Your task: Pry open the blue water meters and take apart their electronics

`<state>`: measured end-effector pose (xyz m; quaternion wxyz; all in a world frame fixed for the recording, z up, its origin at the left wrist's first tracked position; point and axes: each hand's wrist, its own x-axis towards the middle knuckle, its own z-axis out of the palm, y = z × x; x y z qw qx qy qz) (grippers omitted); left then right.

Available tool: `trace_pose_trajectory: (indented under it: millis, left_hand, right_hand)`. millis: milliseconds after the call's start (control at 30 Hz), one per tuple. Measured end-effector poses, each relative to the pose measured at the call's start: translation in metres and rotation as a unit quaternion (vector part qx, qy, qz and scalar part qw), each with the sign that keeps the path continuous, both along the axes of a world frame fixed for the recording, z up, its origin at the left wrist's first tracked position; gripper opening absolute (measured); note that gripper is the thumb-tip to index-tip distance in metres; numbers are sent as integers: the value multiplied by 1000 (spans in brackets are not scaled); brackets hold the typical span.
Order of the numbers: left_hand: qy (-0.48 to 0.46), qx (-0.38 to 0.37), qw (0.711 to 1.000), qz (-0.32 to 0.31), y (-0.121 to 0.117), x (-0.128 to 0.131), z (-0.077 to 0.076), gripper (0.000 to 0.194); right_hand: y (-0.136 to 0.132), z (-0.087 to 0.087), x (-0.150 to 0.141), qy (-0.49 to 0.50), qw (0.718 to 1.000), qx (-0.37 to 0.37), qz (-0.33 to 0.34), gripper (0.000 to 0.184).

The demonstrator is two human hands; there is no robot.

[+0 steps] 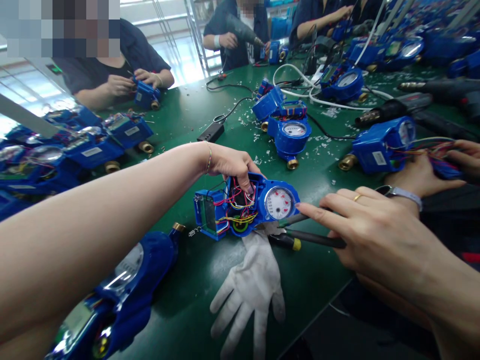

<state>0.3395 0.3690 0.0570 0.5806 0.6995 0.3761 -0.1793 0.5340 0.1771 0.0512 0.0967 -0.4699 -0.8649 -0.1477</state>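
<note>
A blue water meter (278, 202) with a white round dial lies before me, its wiring compartment uncovered and full of coloured wires. My left hand (234, 164) grips its compartment from above, with fingertips reaching in among the wires. Attached by wires at the left is a blue box with a circuit board (210, 214). My right hand (356, 217) is closed around dark-handled pliers (315, 237), index finger stretched towards the dial's rim. The pliers' metal jaws lie against the meter's lower edge; whether they grip anything I cannot tell. Under the meter lies a white work glove (255, 280).
More water meters stand at lower left (127, 280), left (90, 150) and beyond mine (290, 132). A yellow-tipped tool (296, 244) lies beside the glove. At right, a co-worker's hands (423, 175) handle wires near another meter (378, 145). Heat guns (393, 107), cables and plastic scraps lie across the green table (180, 120).
</note>
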Motion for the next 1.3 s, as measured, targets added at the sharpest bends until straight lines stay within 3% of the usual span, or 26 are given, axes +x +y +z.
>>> trace_pose_trajectory:
  millis: [267, 467, 933, 1300]
  left_hand:
    - [-6, 4, 1000, -7, 0, -1, -1, 58]
    - [-6, -2, 1000, -9, 0, 0, 1, 59]
    - [-2, 5, 1000, -16, 4, -3, -3, 61]
    - [-6, 9, 1000, -25, 2, -2, -1, 63]
  right_hand:
    - [6, 6, -1, 2, 1000, -24, 4, 46]
    - [9, 13, 0, -56, 998, -5, 30, 41]
    - [11, 12, 0, -49, 998, -4, 40, 37]
    - [10, 11, -4, -2, 998, -55, -10, 46]
